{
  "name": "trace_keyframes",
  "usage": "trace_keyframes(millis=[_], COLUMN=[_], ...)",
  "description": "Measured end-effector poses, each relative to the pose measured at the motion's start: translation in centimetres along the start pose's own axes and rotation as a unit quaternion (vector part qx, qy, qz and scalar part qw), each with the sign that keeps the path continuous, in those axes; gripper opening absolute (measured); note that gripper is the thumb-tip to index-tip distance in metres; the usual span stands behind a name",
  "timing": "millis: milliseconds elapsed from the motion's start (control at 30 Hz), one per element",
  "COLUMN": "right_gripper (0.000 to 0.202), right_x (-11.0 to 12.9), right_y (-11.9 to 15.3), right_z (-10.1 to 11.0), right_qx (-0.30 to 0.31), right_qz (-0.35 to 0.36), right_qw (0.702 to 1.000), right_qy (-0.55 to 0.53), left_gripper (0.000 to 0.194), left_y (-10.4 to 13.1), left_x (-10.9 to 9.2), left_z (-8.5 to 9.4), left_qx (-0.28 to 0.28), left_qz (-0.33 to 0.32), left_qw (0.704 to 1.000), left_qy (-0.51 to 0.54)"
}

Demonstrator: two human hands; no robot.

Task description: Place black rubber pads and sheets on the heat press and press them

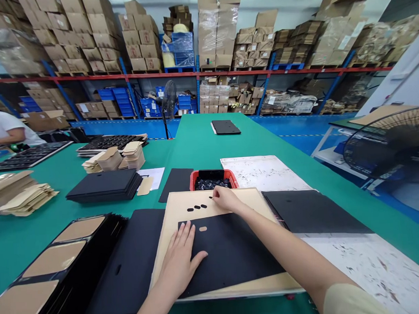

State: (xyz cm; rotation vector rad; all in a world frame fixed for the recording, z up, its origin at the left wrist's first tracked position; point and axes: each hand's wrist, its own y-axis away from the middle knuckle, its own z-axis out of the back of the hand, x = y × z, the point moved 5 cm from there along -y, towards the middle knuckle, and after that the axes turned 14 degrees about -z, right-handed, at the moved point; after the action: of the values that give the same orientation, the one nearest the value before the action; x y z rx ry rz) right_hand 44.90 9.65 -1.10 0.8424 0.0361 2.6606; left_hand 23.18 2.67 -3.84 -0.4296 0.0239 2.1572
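Observation:
My left hand [179, 253] lies flat with fingers spread on the left part of a black sheet [234, 253]. That sheet has a small oval slot near its top edge, and tan shows through it. Beneath it is a beige board [246, 197]. Beyond the sheet, my right hand [227, 199] pinches a small black oval piece [211, 197] at its fingertips, low over the board. Several similar black oval pieces [197, 207] lie in a slanting row to its left. A red basket [235, 180] of shiny black pieces stands just behind the board.
Black sheets [312, 210] lie at right, over a marked white board [384, 260]. To the left are a black sheet pile [103, 185], tan-faced black pieces [57, 258] and cardboard stacks [108, 159]. A fan [396, 149] stands at right; a person [10, 126] sits far left.

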Motion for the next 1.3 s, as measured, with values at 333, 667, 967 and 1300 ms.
trace_keyframes(millis=[333, 667, 967, 1300], right_gripper=[0.008, 0.023, 0.012, 0.021], right_x=[1.3, -0.1, -1.5, 0.1], right_y=[12.2, 12.1, 9.9, 8.7], right_z=[-1.4, -2.6, -1.4, -5.6], right_qx=[0.148, 0.218, 0.113, 0.281], right_qz=[0.086, -0.043, -0.070, -0.158], right_qw=[0.972, 0.905, 0.962, 0.899], right_qy=[-0.162, -0.363, -0.238, -0.295], left_gripper=[0.027, 0.032, 0.060, 0.060], left_y=[-1.9, -1.9, -0.5, 0.5], left_x=[-2.8, -3.0, 1.1, -1.7], left_z=[1.6, 2.1, -0.9, -1.1], left_qx=[-0.077, -0.109, 0.006, 0.045], left_qz=[-0.045, 0.003, -0.086, -0.044], left_qw=[0.984, 0.963, 0.996, 0.998], left_qy=[0.152, 0.246, 0.024, -0.029])
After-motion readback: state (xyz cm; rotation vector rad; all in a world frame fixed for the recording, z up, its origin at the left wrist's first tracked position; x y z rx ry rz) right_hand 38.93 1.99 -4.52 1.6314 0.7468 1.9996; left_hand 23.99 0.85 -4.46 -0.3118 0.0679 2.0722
